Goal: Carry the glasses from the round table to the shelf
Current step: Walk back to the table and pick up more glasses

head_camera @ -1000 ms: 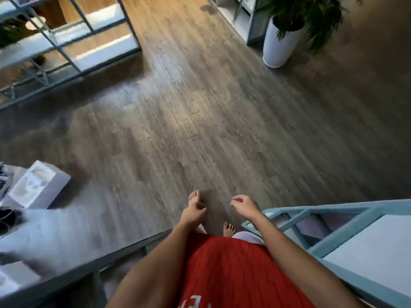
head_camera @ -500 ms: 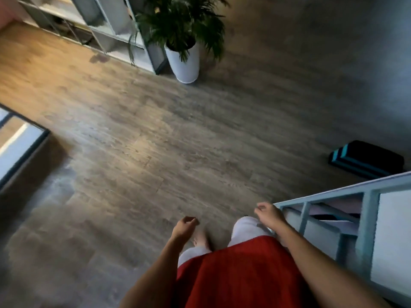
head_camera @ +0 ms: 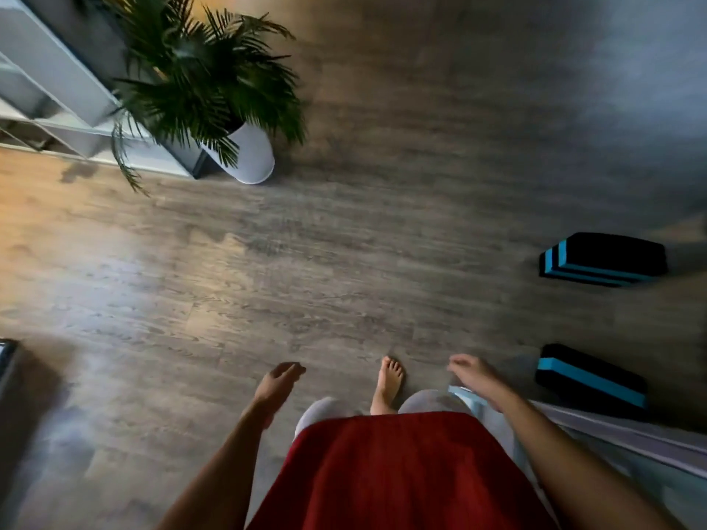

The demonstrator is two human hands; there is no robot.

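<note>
Wooden floor fills the view, which has swung right: the plant and white shelf now sit upper left, and a second black-and-blue block appears. No glasses or round table show, so the person is probably walking to fetch some. Left hand and right hand hang apart, fingers loosely curled, holding nothing.

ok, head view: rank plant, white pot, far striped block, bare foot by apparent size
1. plant
2. far striped block
3. white pot, unsure: leaves hide part of it
4. bare foot, smallest though nearest the camera
</note>
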